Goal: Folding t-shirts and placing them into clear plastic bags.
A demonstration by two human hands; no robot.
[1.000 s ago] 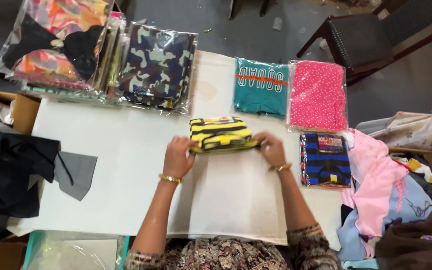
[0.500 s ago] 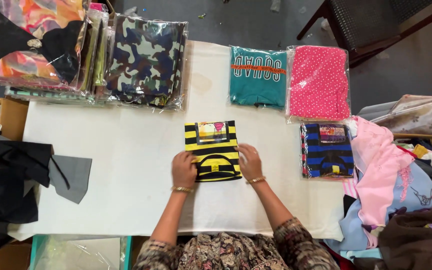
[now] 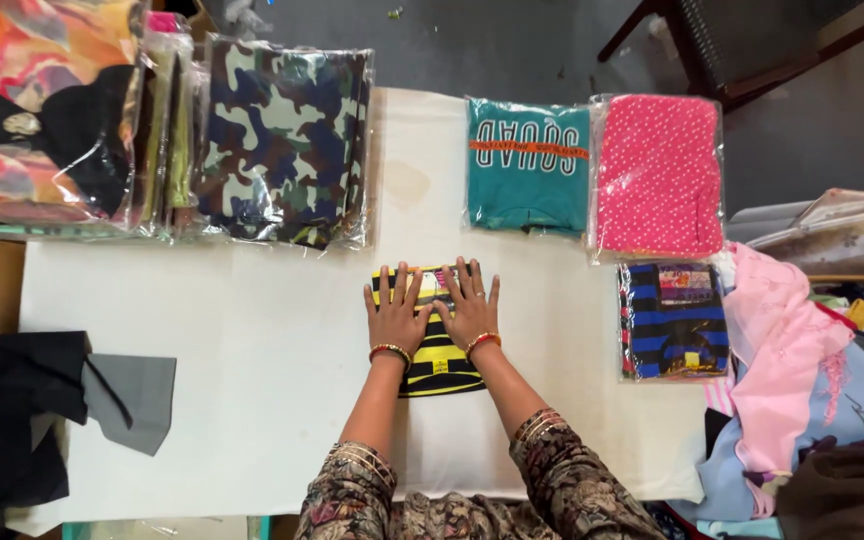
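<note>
Palms of the left hand (image 3: 396, 315) and right hand (image 3: 469, 308), fingers spread, press flat on the folded striped shirt (image 3: 438, 364), smoothing it against the table (image 3: 252, 350).

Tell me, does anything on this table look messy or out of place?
Mostly tidy. Both hands, left and right, press flat on a folded yellow striped shirt. The odd spots: loose clothes heaped at the right edge, and a faint stain on the white cloth.
</note>
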